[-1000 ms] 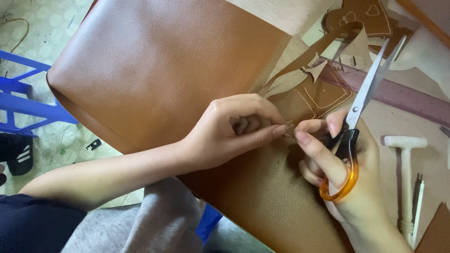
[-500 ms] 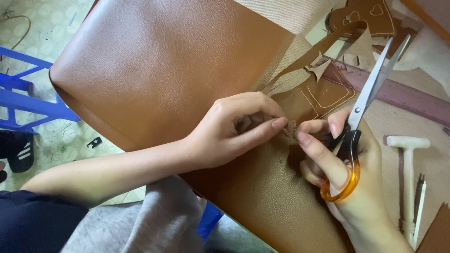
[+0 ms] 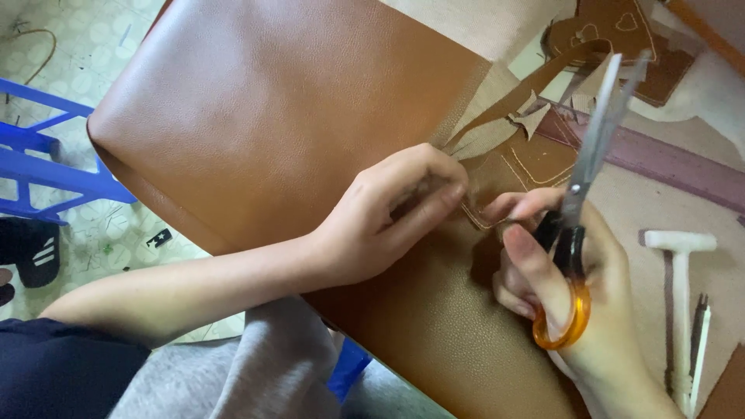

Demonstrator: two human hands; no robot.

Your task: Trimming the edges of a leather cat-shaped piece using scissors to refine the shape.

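A large brown leather sheet (image 3: 287,109) drapes over the table edge. My left hand (image 3: 388,213) pinches the leather's cut edge beside a stitched brown piece (image 3: 535,159). In my right hand (image 3: 570,287) are scissors (image 3: 582,186) with black and orange handles. Their blades point up and away, nearly together, above the leather. My right fingertips lie close to my left fingertips at the stitched piece.
Brown leather offcuts with heart cut-outs (image 3: 613,31) lie at the back right. A white hammer (image 3: 679,287) lies at the right, next to a thin white tool (image 3: 698,357). A blue stool frame (image 3: 46,163) stands on the floor at left. A purple strip (image 3: 660,159) crosses the table.
The scissors have swung more upright and shifted slightly right. My left hand has kept its pinch on the leather edge.
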